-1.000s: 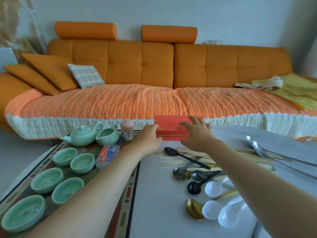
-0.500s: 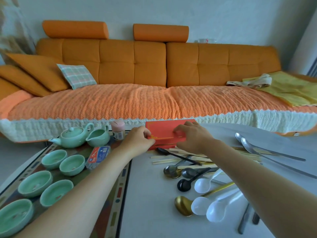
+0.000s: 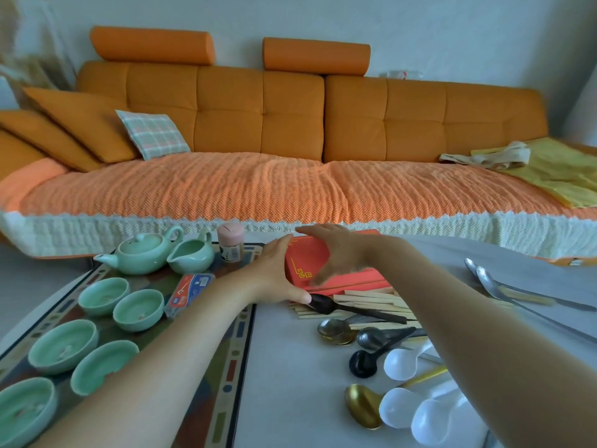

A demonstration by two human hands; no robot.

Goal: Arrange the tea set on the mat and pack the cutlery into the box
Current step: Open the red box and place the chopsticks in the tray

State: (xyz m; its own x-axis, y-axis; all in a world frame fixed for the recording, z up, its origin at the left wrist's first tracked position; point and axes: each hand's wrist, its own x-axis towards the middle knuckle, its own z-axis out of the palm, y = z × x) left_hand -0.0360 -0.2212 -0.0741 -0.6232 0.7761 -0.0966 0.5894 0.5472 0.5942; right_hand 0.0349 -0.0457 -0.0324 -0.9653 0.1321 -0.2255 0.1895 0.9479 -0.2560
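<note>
A red box [image 3: 307, 261] with gold trim lies at the table's far edge. My left hand [image 3: 277, 274] holds its left end, thumb along the front. My right hand [image 3: 336, 250] spans the top, fingers over the far edge and thumb on the front. Right in front of the box lie wooden chopsticks [image 3: 366, 300] and a black spoon [image 3: 326, 304], with steel, black, white [image 3: 400, 362] and gold [image 3: 361, 405] spoons nearer me. On the patterned mat [image 3: 240, 331] at left stand a green teapot [image 3: 142, 250], a pitcher [image 3: 192, 255] and several green cups [image 3: 139, 308].
A pink-capped jar [image 3: 230, 242] and a small blue-red packet [image 3: 189, 292] sit on the mat beside the tea set. Two long steel spoons [image 3: 491, 282] lie at the right. An orange sofa [image 3: 258, 189] runs along just behind the table.
My right hand went from lying flat on the box to arching over it, thumb on the front. My left hand has taken the left end. The box has slid nearer the chopsticks.
</note>
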